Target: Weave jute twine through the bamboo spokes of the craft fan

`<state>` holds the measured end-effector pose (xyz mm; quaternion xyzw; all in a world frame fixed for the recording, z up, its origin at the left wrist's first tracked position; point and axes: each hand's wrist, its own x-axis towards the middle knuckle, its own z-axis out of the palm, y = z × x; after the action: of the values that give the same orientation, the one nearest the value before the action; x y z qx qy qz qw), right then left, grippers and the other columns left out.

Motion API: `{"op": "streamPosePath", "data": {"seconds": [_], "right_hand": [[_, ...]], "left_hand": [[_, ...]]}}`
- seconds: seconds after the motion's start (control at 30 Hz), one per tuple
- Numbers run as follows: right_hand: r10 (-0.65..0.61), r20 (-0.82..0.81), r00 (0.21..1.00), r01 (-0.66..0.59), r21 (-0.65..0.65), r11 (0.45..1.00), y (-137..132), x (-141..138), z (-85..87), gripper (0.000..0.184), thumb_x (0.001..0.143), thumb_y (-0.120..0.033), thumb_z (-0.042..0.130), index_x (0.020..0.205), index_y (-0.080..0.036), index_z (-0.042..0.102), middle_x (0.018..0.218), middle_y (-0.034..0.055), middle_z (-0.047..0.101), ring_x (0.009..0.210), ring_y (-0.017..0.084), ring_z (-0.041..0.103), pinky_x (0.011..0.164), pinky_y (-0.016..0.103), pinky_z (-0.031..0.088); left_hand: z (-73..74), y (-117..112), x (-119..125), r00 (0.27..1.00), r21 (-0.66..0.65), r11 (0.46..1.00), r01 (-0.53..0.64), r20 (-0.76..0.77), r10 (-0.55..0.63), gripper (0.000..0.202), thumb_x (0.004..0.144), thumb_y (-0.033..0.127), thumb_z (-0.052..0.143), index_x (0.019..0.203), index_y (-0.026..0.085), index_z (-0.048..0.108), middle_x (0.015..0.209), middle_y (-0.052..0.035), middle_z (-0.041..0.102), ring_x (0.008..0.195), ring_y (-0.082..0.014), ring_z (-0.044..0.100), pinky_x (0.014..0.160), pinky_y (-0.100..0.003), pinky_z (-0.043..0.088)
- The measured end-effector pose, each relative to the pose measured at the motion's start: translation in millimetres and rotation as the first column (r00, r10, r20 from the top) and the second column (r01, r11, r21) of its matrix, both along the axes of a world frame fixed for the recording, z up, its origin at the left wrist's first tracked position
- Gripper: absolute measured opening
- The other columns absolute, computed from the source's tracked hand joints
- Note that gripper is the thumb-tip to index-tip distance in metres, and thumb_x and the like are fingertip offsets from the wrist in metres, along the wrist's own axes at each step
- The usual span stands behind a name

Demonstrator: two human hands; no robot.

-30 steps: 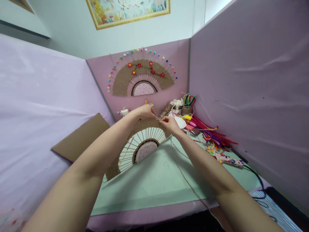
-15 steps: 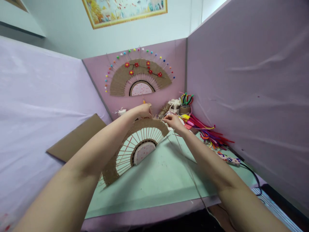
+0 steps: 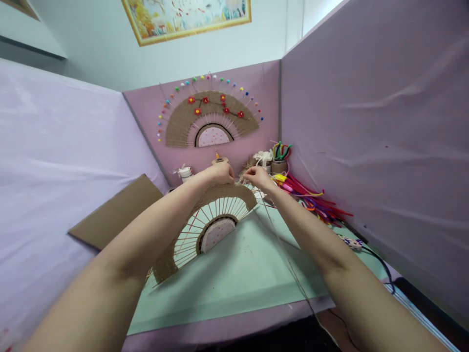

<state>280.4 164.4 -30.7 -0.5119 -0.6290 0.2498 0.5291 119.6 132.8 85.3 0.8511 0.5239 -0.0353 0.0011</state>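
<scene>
Jute twine (image 3: 287, 256) end lost in right hand (image 3: 256, 177) (fan (image 3: 234, 191) half-covered).

rough jute fan (image 3: 220, 195), matt green mat (image 3: 242, 274)

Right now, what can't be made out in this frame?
Head view:
- Woven fan top rim: covered by the left hand.
- Whether the right hand pinches the twine: too small to tell.
- Twine's lower end: cut off by the bottom edge.
- Pot contents: too small.
</scene>
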Motion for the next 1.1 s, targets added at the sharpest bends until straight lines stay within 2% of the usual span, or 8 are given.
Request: {"op": "streamPosePath", "data": {"seconds": [0.17, 0.27, 0.43, 0.5, 0.67, 0.8, 0.97, 1.1], "right_hand": [[-0.029, -0.050, 0.998, 0.027, -0.044, 0.999, -10.4, 3.1, -25.4, 0.009, 0.067, -0.026, 0.063, 0.065, -0.016, 0.063, 0.059, -0.0018, 0.060, 0.056, 0.011, 0.051, 0.056, 0.023, 0.040], [0.000, -0.097, 0.995, -0.008, -0.080, 0.997, -19.2, -3.6, -41.0, 0.011, 0.066, -0.028, 0.063, 0.063, -0.017, 0.061, 0.054, -0.0031, 0.056, 0.051, 0.010, 0.049, 0.051, 0.022, 0.038], [0.085, -0.205, 0.975, -0.112, -0.120, 0.986, -27.7, -12.2, -48.9, 0.016, 0.069, -0.032, 0.062, 0.064, -0.017, 0.058, 0.049, -0.0040, 0.052, 0.043, 0.009, 0.043, 0.043, 0.021, 0.035], [0.097, -0.237, 0.967, -0.129, -0.124, 0.984, -32.2, -9.8, -48.6, 0.018, 0.070, -0.035, 0.062, 0.067, -0.018, 0.058, 0.050, -0.0035, 0.053, 0.043, 0.009, 0.043, 0.042, 0.021, 0.034], [0.088, -0.280, 0.956, -0.131, -0.138, 0.982, -55.0, 3.7, -55.6, 0.020, 0.071, -0.038, 0.062, 0.069, -0.019, 0.057, 0.050, -0.0048, 0.050, 0.043, 0.009, 0.043, 0.042, 0.021, 0.033], [0.049, -0.298, 0.953, -0.105, -0.174, 0.979, -71.1, 10.1, -70.1, 0.022, 0.071, -0.039, 0.062, 0.065, -0.019, 0.055, 0.050, -0.0046, 0.050, 0.042, 0.009, 0.041, 0.041, 0.022, 0.032], [-0.011, -0.330, 0.944, -0.053, -0.183, 0.982, -78.2, 11.0, -82.8, 0.024, 0.070, -0.041, 0.062, 0.066, -0.018, 0.056, 0.053, -0.0033, 0.054, 0.044, 0.009, 0.042, 0.043, 0.022, 0.032], [-0.021, -0.373, 0.928, -0.049, -0.177, 0.983, -82.9, 7.7, -84.4, 0.026, 0.070, -0.043, 0.060, 0.067, -0.018, 0.056, 0.051, -0.0035, 0.053, 0.043, 0.010, 0.043, 0.044, 0.023, 0.034]], "left_hand": [[-0.4, -1.2, -2.5, 1.000, 0.024, 1.000, -0.017, 0.011, 0.017, 0.023, 0.070, 0.027, 0.063, 0.086, 0.017, 0.075, 0.082, -0.0049, 0.071, 0.072, -0.0158, 0.060, 0.062, -0.022, 0.040], [-3.0, 0.1, -4.7, 1.000, 0.055, 0.998, -0.029, 0.002, 0.029, 0.022, 0.072, 0.030, 0.062, 0.085, 0.016, 0.075, 0.084, -0.0070, 0.071, 0.075, -0.0177, 0.059, 0.064, -0.023, 0.041], [-2.6, 5.8, -8.9, 0.998, 0.074, 0.997, -0.017, -0.057, 0.021, 0.023, 0.076, 0.032, 0.059, 0.080, 0.016, 0.074, 0.076, -0.0071, 0.068, 0.074, -0.0186, 0.058, 0.066, -0.024, 0.040], [2.0, 6.6, -11.1, 0.997, 0.057, 0.998, 0.018, -0.074, -0.014, 0.024, 0.077, 0.033, 0.057, 0.080, 0.017, 0.074, 0.074, -0.0055, 0.068, 0.072, -0.0177, 0.057, 0.066, -0.023, 0.040], [9.1, 1.3, -13.1, 0.980, -0.043, 0.981, 0.187, -0.060, -0.190, 0.030, 0.079, 0.037, 0.052, 0.089, 0.018, 0.074, 0.079, -0.0015, 0.069, 0.072, -0.0144, 0.056, 0.067, -0.021, 0.039], [3.1, -0.8, -3.6, 0.980, -0.094, 0.980, 0.173, -0.082, -0.181, 0.030, 0.077, 0.031, 0.051, 0.092, 0.018, 0.073, 0.086, -0.0022, 0.071, 0.072, -0.0142, 0.057, 0.064, -0.021, 0.038], [0.2, 2.4, 17.9, 0.961, -0.146, 0.966, 0.212, -0.146, -0.233, 0.036, 0.071, 0.028, 0.055, 0.103, 0.024, 0.073, 0.100, -0.0023, 0.072, 0.081, -0.0157, 0.061, 0.069, -0.021, 0.039], [-1.9, 1.5, 33.9, 0.954, -0.146, 0.967, 0.210, -0.184, -0.235, 0.032, 0.071, 0.036, 0.057, 0.093, 0.023, 0.075, 0.090, -0.0037, 0.073, 0.074, -0.0171, 0.060, 0.066, -0.024, 0.039]]}}
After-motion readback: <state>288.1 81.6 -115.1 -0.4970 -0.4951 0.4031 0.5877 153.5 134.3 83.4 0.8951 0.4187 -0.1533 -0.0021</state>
